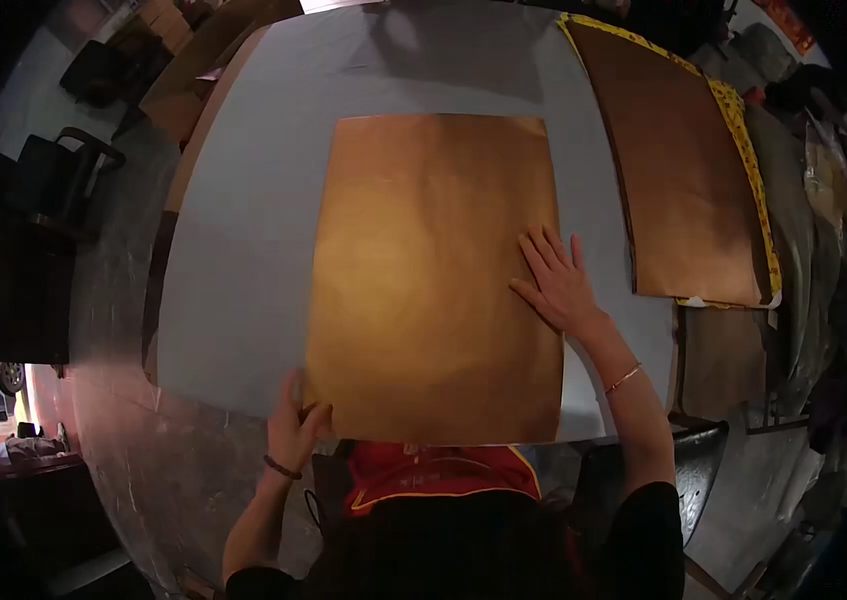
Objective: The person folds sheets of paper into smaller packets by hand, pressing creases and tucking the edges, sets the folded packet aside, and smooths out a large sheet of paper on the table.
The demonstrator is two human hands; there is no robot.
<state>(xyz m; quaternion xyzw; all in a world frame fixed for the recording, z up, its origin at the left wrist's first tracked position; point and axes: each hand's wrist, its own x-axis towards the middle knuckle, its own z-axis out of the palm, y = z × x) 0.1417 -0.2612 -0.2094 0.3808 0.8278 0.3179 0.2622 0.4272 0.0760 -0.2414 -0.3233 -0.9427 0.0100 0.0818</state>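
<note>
A large golden-brown sheet of paper or thin board [429, 270] lies on the grey-covered table [234, 230], its near edge at the table's front. My right hand [556, 285] rests flat across the sheet's right edge, fingers spread, with a thin bracelet on the wrist. At the near left corner, my left hand [298, 425] holds the sheet's edge, thumb over the top; some of its fingers are hidden or slightly blurred.
On the right, a stack of brown sheets [679, 180] lies on yellow patterned wrapping [739, 120]. Black chairs [59, 175] stand to the left, and a dark seat [699, 465] is near my right elbow. Clear plastic bags [829, 170] hang at far right.
</note>
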